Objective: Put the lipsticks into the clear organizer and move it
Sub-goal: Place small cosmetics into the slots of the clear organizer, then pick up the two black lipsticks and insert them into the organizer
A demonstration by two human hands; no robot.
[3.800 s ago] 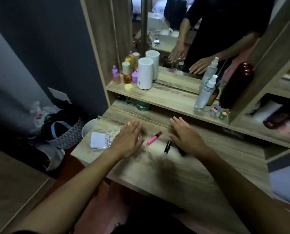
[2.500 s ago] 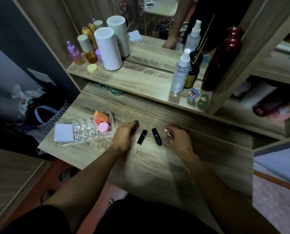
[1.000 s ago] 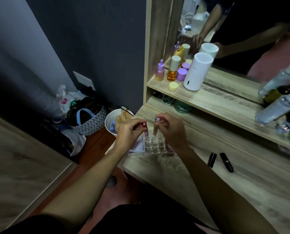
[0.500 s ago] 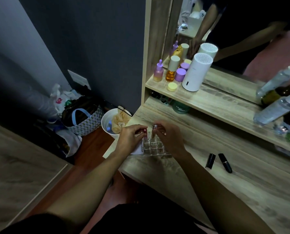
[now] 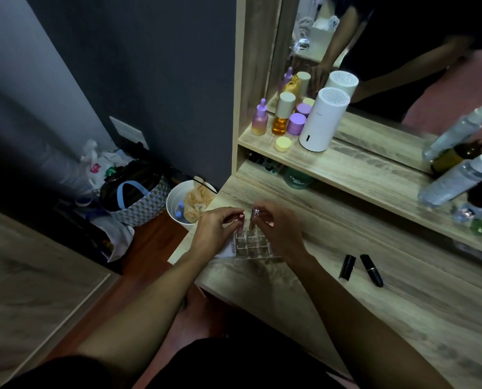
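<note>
- Left hand (image 5: 216,230) pinches a pink-topped lipstick (image 5: 241,217) upright w/ fingertips, just over the far-left cells of the clear organizer (image 5: 252,245). Right hand (image 5: 279,230) pinches a second lipstick, silver-topped (image 5: 255,212), the same way, just beside the first.
- Organizer sits on the tabletop (image 5: 402,318) near its left edge, directly under both hands. A white card (image 5: 228,249) lies under the left hand, touching the organizer.
- Two black lipsticks (image 5: 347,267) (image 5: 371,270) lie flat on the tabletop, well to the right of the right hand, not yet loaded.
- Risk 1: cells are narrow and the two tubes go down close together; if one is tilted it can catch on a divider and tip out, prob. rolling.
- Risk 2: organizer looks light and is close to the edge; a push from either hand may slide it toward the left, where a white bin (image 5: 178,203) stands on the floor below.
- Risk 3: when the organizer is moved later, upright tubes may fall if it is lifted not level.
- Vs. half a sec. ago: both hands are in nearly the same place over the organizer, tubes seem a bit lower. Vs. 2.5 s ago: the hands were at the lipsticks on the tabletop, organizer far at the left; now two tubes are carried there, two remain.
</note>
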